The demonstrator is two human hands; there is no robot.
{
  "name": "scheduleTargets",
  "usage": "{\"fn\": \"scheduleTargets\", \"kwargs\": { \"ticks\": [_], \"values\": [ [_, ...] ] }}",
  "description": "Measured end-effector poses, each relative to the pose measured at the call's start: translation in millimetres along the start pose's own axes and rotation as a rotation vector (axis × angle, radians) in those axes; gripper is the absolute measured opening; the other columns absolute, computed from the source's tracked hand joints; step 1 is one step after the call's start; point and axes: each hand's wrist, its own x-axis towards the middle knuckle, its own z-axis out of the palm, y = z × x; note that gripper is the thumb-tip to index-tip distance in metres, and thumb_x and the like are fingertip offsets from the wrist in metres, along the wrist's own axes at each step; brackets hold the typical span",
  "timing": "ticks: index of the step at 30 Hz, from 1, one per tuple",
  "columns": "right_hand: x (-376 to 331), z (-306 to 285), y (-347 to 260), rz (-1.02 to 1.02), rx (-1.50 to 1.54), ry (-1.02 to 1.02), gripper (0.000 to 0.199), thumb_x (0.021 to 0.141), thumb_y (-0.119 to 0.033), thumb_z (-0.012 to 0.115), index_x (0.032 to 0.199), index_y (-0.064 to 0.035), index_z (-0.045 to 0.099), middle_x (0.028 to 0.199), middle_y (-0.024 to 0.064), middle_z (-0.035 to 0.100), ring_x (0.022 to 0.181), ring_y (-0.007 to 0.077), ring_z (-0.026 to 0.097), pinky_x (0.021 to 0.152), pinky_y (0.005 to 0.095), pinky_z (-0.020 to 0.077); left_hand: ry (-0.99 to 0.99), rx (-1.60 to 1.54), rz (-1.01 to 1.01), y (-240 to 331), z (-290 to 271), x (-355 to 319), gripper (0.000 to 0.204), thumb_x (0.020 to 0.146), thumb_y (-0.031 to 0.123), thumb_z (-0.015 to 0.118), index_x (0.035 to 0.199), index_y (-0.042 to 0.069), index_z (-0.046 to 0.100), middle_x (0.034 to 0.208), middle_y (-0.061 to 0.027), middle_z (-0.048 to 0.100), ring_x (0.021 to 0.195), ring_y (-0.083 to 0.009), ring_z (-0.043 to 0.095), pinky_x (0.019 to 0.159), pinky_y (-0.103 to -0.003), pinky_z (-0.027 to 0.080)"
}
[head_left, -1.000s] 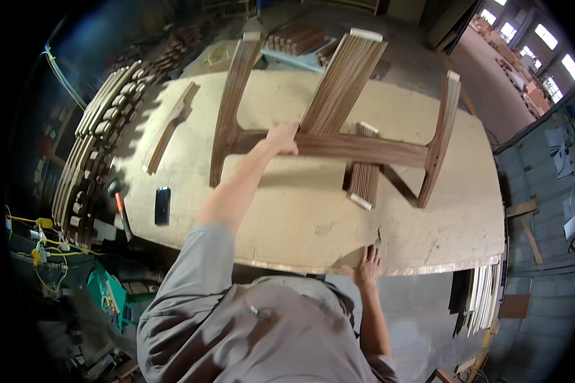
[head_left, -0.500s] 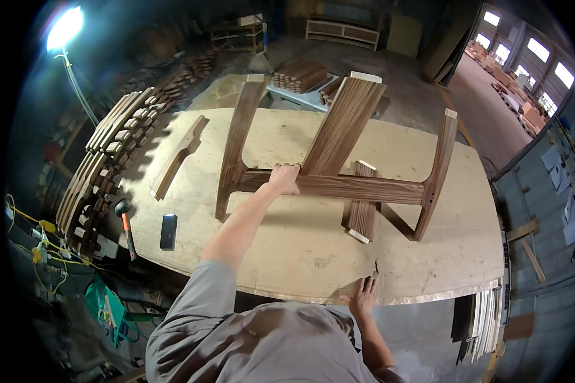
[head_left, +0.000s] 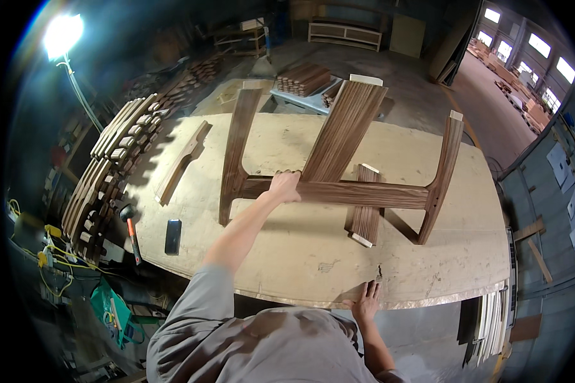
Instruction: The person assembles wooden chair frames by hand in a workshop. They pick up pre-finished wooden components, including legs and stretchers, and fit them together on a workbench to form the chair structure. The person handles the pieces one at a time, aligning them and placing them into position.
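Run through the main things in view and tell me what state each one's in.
Table: scuffed and marked
Wooden frame: resting on the table, held
Left grip: closed on the wooden frame
Right grip: open, laid at the table's edge
Phone: lying flat, screen dark
Mallet: lying down, unheld
Curved wooden piece: lying down, unheld
Lamp: lit

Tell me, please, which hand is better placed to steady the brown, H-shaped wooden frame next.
Probably the left hand: it grips the frame by its crossbar, while the right hand rests apart on the beige tabletop, at its near edge.
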Motion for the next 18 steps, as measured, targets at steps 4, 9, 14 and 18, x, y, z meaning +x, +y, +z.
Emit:
{"fn": "scheduleTargets", "kwargs": {
  "ticks": [4,9,14,18],
  "values": [
    [-0.6,-2.5,-3.1,-0.003,0.006,-0.009,0.111,0.062,-0.062,0.077,0.143,0.0045,0.039,0.150,0.0320,0.032,0.141,0.0495,0.025,0.114,0.0539,0.0282,0.062,-0.027,0.017,-1.0,-0.7,-10.9,0.044,0.055,0.020,0.078,0.092,0.003,0.059,0.084,-0.0178,0.066,0.094,-0.0342,0.064,0.087,-0.044,0.049],
    [-2.6,-5.1,-3.9,-0.006,0.004,-0.013,0.110,0.062,-0.062,0.076,0.142,0.0041,0.039,0.150,0.0306,0.032,0.141,0.0488,0.026,0.114,0.0535,0.0284,0.128,0.005,0.048,3.4,1.8,-15.4,0.043,0.056,0.020,0.077,0.092,0.003,0.060,0.084,-0.0178,0.066,0.093,-0.0347,0.064,0.085,-0.045,0.049],
    [-2.1,-5.6,-0.1,-0.002,-0.026,0.014,0.109,0.062,-0.061,0.076,0.144,0.0014,0.038,0.152,0.0273,0.032,0.143,0.0462,0.024,0.115,0.0520,0.0269,0.110,-0.008,0.031,12.8,-4.4,-21.0,0.039,0.057,0.023,0.076,0.088,0.004,0.061,0.087,-0.0174,0.066,0.093,-0.0352,0.063,0.086,-0.045,0.049],
    [0.2,-7.5,-0.6,0.032,0.029,0.011,0.103,0.063,-0.057,0.077,0.141,0.0014,0.043,0.151,0.0283,0.032,0.142,0.0481,0.024,0.115,0.0551,0.0261,0.085,0.005,0.006,16.7,-7.1,-20.0,0.051,0.057,0.026,0.084,0.096,0.002,0.061,0.095,-0.0185,0.066,0.102,-0.0342,0.061,0.090,-0.045,0.048]
  ]
}}
